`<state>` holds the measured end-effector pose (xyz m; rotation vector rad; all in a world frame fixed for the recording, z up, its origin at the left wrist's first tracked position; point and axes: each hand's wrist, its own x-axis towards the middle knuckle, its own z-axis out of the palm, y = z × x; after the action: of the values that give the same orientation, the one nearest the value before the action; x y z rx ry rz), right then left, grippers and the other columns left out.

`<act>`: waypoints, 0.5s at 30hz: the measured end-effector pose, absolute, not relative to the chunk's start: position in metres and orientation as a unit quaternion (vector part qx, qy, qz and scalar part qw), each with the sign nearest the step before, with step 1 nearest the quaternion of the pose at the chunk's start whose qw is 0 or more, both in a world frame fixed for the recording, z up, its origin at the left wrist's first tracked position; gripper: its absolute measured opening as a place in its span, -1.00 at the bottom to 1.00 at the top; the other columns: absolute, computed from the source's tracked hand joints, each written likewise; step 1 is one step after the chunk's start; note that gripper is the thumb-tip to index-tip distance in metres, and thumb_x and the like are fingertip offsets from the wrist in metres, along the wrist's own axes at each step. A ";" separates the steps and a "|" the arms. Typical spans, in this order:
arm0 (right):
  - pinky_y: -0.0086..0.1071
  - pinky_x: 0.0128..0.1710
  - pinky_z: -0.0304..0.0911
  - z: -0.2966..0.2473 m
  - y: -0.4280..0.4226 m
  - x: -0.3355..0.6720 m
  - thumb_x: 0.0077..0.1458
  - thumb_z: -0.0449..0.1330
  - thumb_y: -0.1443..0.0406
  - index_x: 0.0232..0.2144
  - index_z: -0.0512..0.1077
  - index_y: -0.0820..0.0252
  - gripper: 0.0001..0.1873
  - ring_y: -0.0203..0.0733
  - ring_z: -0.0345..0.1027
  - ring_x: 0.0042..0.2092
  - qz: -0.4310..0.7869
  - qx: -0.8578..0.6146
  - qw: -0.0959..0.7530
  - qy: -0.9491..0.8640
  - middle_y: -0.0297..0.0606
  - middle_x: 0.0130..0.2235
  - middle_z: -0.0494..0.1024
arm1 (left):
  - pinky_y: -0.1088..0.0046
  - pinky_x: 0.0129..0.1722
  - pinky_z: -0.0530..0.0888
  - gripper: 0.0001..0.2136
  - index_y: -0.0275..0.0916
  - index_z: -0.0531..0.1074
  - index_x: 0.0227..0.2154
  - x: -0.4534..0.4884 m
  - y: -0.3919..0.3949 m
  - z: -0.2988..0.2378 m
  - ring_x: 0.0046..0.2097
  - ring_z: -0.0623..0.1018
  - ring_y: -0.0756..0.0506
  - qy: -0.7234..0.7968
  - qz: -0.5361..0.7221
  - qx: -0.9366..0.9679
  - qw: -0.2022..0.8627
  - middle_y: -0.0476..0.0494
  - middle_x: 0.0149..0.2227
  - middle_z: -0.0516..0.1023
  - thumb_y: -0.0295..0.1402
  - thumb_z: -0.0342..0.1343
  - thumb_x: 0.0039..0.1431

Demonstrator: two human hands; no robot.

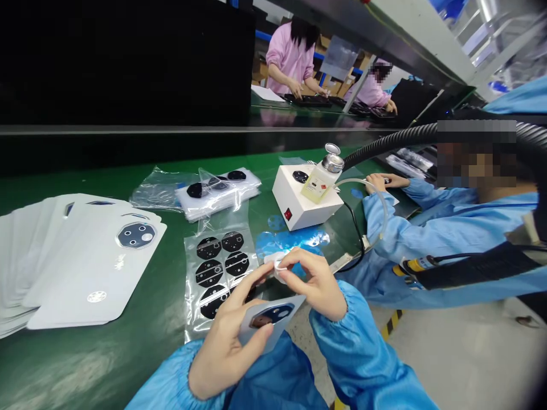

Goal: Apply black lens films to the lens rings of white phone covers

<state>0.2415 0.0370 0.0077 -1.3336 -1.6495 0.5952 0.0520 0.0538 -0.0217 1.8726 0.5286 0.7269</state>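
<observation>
My left hand grips a silver-grey phone back cover, tilted, with its dark camera plate towards me. The thumb lies across the dark plate's lower edge. My right hand is just above the cover, thumb and fingers pinched on a small white wipe. The left fingertips reach up beside the wipe; I cannot tell whether they touch it. Below my hands lies a clear sheet of black octagonal camera-lens stickers, partly hidden by my left hand. Blue film pieces lie just beyond my fingers.
A fanned stack of phone back covers fills the left. Behind are bagged sticker sheets and a white box with a solvent pump bottle on it. A co-worker's blue sleeve and a ribbed hose are at right.
</observation>
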 end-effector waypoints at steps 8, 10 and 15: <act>-0.43 -0.38 0.23 0.008 0.040 0.237 0.06 0.13 0.35 -0.46 0.33 0.16 -0.93 -0.32 0.29 -0.40 0.289 -0.547 0.459 -0.638 -0.35 -0.46 0.41 | 0.25 0.08 0.34 -0.84 -0.19 0.49 -0.29 0.049 0.051 -0.022 0.15 0.36 -0.23 0.227 0.327 0.764 0.508 -0.21 0.26 0.15 -0.42 0.00 0.16; -0.43 -0.37 0.25 0.005 0.040 0.236 0.06 0.12 0.35 -0.39 0.34 0.15 -0.98 -0.32 0.29 -0.39 0.296 -0.540 0.466 -0.635 -0.35 -0.43 0.41 | 0.25 0.04 0.37 -0.84 -0.20 0.49 -0.30 0.049 0.052 -0.021 0.11 0.40 -0.23 0.227 0.327 0.760 0.513 -0.22 0.26 0.16 -0.41 0.00 0.16; -0.40 -0.34 0.27 0.008 0.040 0.235 0.08 0.12 0.36 -0.23 0.39 0.13 -0.83 -0.30 0.32 -0.37 0.283 -0.503 0.480 -0.661 -0.33 -0.41 0.43 | 0.28 0.05 0.37 -0.84 -0.19 0.49 -0.30 0.049 0.054 -0.014 0.12 0.39 -0.22 0.223 0.340 0.751 0.520 -0.19 0.22 0.22 -0.41 0.01 0.16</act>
<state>0.2347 0.0403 0.0078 -1.2260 -1.6125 0.6913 0.0495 0.0537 -0.0135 1.8008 0.5338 0.8140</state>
